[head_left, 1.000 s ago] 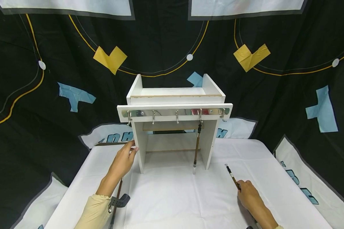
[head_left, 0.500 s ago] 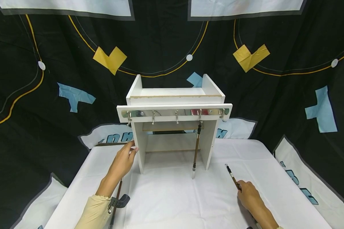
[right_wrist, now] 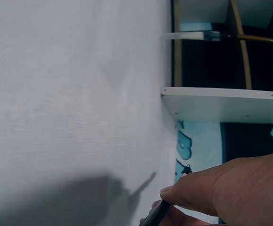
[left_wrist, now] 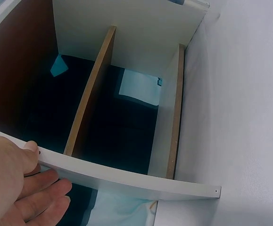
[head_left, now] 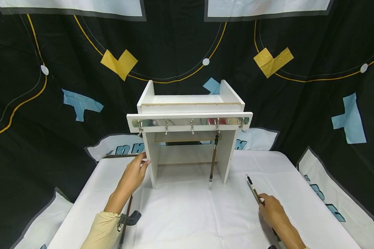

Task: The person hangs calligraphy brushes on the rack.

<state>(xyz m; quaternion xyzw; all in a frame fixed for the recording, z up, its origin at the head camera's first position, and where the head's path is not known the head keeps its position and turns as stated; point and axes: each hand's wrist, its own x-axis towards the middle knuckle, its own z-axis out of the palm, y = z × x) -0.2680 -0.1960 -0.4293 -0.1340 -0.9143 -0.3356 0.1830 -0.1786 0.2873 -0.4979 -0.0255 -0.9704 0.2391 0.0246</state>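
Brush [head_left: 254, 190] is clamped in the right hand [head_left: 272, 210]; left hand [head_left: 135, 175], fingers relaxed, touches rack [head_left: 191, 109]; banner [head_left: 129, 140] shows "H".

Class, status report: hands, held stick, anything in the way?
Left hand touching white wooden rack. Right hand gripping slim brown-and-black stick. Fourth silver hook from left occupied by similar stick.
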